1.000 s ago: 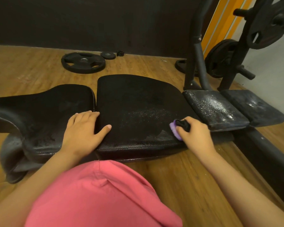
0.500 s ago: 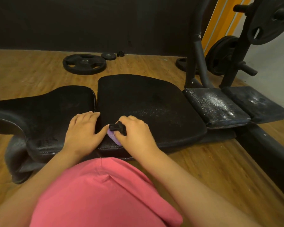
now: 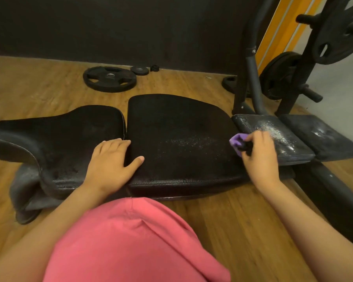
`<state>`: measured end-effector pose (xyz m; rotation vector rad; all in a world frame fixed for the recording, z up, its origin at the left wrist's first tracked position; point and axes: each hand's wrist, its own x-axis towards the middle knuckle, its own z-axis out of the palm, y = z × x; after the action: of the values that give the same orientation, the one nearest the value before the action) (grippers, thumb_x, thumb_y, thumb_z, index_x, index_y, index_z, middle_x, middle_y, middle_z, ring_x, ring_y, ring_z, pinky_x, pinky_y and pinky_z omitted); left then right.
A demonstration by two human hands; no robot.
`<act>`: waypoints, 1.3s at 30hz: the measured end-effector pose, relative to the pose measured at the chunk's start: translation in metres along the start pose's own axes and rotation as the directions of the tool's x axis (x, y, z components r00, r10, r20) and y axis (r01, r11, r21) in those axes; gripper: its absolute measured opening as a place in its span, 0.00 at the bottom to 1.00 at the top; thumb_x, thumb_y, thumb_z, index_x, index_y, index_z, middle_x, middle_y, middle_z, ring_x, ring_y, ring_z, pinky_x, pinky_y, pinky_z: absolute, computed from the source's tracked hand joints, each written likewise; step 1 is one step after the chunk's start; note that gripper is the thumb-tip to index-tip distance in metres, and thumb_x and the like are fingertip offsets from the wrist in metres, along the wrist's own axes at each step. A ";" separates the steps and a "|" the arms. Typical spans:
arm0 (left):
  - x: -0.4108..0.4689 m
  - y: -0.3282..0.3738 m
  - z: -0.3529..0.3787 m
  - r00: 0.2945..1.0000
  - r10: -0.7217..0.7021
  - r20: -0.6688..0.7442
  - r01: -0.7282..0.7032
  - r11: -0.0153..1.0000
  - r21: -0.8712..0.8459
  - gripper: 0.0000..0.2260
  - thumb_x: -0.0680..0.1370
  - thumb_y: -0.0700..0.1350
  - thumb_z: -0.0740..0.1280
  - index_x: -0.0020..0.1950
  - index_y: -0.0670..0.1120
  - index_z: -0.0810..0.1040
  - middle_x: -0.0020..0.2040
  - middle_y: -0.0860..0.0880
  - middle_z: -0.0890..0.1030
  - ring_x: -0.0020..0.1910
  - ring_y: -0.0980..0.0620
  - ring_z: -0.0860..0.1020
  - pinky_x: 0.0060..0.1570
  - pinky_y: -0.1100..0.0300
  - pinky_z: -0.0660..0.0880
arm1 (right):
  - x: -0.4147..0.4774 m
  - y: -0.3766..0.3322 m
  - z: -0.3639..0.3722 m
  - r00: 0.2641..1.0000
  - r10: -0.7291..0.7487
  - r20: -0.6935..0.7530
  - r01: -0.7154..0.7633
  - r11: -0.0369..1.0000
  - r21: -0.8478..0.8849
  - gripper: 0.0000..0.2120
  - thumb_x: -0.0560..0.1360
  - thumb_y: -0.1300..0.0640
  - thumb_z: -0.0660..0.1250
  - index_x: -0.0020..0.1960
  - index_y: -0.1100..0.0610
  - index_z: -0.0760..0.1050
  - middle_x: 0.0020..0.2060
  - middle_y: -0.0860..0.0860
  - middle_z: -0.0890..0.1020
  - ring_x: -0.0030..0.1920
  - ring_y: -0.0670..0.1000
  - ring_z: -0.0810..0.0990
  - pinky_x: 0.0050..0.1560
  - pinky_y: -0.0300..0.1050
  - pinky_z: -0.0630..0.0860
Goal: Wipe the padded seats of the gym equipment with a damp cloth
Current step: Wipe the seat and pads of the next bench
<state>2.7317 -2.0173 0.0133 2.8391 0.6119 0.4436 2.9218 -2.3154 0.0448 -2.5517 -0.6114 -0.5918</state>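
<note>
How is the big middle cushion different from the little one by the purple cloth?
The big middle cushion is wider than the little cushion. The big one looks mostly dark, the little one glistens with white speckles. The left hand rests on the big one; the right hand holds the purple cloth at the little one's edge. Both are black padding.

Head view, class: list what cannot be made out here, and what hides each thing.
1. Cloth, head view: mostly covered by the right hand; its full size is hidden.
2. Upper weight plate, head view: cut off by the top and right edges.
3. Small black piece on the floor, head view: too small to identify.
</note>
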 end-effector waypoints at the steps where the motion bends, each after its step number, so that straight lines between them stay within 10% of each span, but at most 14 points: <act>1: 0.000 0.000 0.000 1.000 0.002 -0.001 -0.002 1.000 -0.001 0.42 0.69 0.70 0.44 0.71 0.43 0.71 0.68 0.44 0.74 0.71 0.46 0.67 0.72 0.50 0.56 | -0.005 0.001 0.005 0.998 -0.048 0.034 0.048 0.999 0.003 0.13 0.70 0.65 0.72 0.49 0.57 0.71 0.50 0.53 0.73 0.51 0.54 0.74 0.45 0.45 0.70; 11: -0.003 0.001 -0.001 1.000 0.008 0.001 -0.008 1.000 0.000 0.43 0.69 0.70 0.43 0.72 0.43 0.69 0.70 0.45 0.72 0.73 0.48 0.65 0.73 0.51 0.52 | -0.027 0.002 -0.004 0.931 -0.337 0.140 0.305 0.930 0.207 0.18 0.61 0.75 0.71 0.46 0.58 0.81 0.43 0.49 0.81 0.46 0.52 0.80 0.49 0.39 0.72; 17: -0.007 0.004 -0.003 1.000 0.012 0.012 -0.012 1.000 -0.011 0.43 0.70 0.69 0.43 0.72 0.43 0.69 0.70 0.44 0.72 0.73 0.47 0.64 0.74 0.52 0.51 | 0.012 -0.016 0.017 0.946 -0.251 0.204 0.218 0.961 0.171 0.14 0.66 0.69 0.72 0.49 0.55 0.83 0.46 0.51 0.83 0.48 0.52 0.81 0.52 0.38 0.70; 24: -0.009 0.002 -0.001 1.000 0.010 -0.011 -0.010 1.000 -0.007 0.41 0.71 0.69 0.45 0.71 0.43 0.70 0.68 0.45 0.74 0.72 0.47 0.66 0.73 0.51 0.54 | -0.010 0.006 -0.044 0.761 -0.405 0.506 0.309 0.913 0.266 0.16 0.66 0.69 0.75 0.47 0.50 0.83 0.43 0.41 0.82 0.47 0.41 0.80 0.50 0.32 0.73; 34: -0.011 0.006 -0.002 1.000 -0.012 0.028 0.013 1.000 -0.017 0.44 0.69 0.70 0.42 0.73 0.43 0.67 0.71 0.44 0.71 0.74 0.48 0.63 0.74 0.52 0.51 | 0.062 -0.043 0.009 0.773 -0.350 0.529 0.379 0.924 0.056 0.11 0.72 0.58 0.73 0.53 0.49 0.82 0.53 0.48 0.81 0.54 0.49 0.79 0.52 0.37 0.68; 39: -0.010 0.008 -0.002 1.000 -0.014 0.005 0.014 1.000 -0.005 0.42 0.70 0.69 0.43 0.72 0.43 0.69 0.69 0.43 0.72 0.72 0.46 0.65 0.72 0.51 0.54 | 0.025 -0.021 -0.037 0.629 -0.431 0.647 0.422 0.888 0.182 0.13 0.69 0.59 0.75 0.51 0.47 0.83 0.45 0.41 0.80 0.46 0.41 0.78 0.48 0.31 0.70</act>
<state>2.7250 -2.0286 0.0151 2.8286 0.6287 0.4342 2.9203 -2.3092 0.0935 -2.5695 -1.4988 0.2636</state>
